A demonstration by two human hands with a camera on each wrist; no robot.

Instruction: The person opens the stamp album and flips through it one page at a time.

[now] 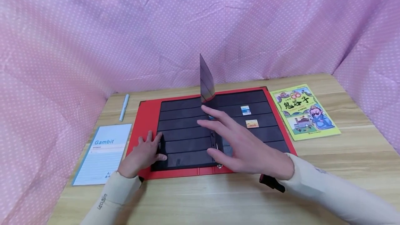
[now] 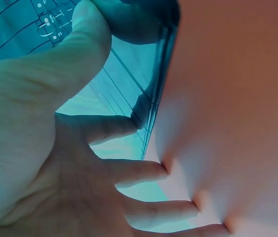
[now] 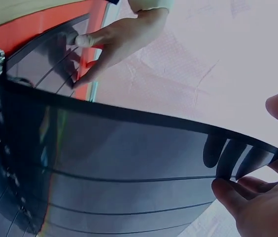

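A red album (image 1: 143,115) lies spread out, its black pages ruled into strip pockets. One black leaf (image 1: 206,82) stands nearly upright at the ring binding in the middle. My right hand (image 1: 245,141) is at the right side of this leaf; in the right wrist view its fingers (image 3: 257,192) lie against the sheet near the outer edge, the thumb apart from it. With fingers spread, my left hand (image 1: 143,153) rests on the left cover margin, its thumb over the left page (image 1: 184,136). Two small stamps, one blue (image 1: 246,110) and one orange (image 1: 252,123), sit in the right page's pockets.
To the left of the album lie a pale blue "Gambit" notebook (image 1: 104,152) and a light blue pen (image 1: 124,107). A yellow illustrated booklet (image 1: 304,112) is at the right. Pink dotted cloth (image 1: 175,27) hangs behind the wooden table (image 1: 200,200).
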